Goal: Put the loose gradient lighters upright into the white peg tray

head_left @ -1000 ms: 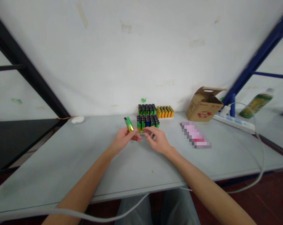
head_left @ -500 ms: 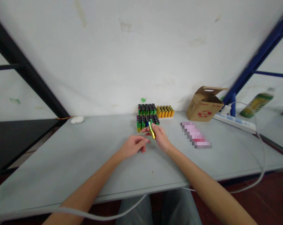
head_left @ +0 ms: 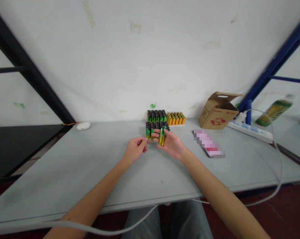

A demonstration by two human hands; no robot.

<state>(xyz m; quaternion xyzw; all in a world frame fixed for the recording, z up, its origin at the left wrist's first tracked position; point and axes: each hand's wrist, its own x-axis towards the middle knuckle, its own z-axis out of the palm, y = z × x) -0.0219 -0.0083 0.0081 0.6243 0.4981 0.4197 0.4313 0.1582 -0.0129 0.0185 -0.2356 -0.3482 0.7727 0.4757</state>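
Observation:
My right hand (head_left: 174,144) is turned palm up, with a green and gold battery (head_left: 162,137) held upright along its fingers by the thumb. Beside it on the left, my left hand (head_left: 135,148) has its fingers curled in and the fingertips close together; whether anything is between them cannot be made out. Just beyond both hands stands a block of green batteries (head_left: 148,131) with dark tops, partly covered by my right fingers. Another block of green batteries (head_left: 156,116) is behind it, against the wall. To its right are several yellow batteries (head_left: 176,119) in rows.
An open cardboard box (head_left: 217,114) stands at the back right, near a white power strip (head_left: 251,131) with a cable. A pixelated pink phone-like slab (head_left: 209,143) lies in front of the box. A white earbud case (head_left: 83,126) is at the far left; a bottle (head_left: 274,111) leans at the right.
My right hand has opened out palm up, and the battery in it has turned more upright. My left hand has shifted slightly left and away from me.

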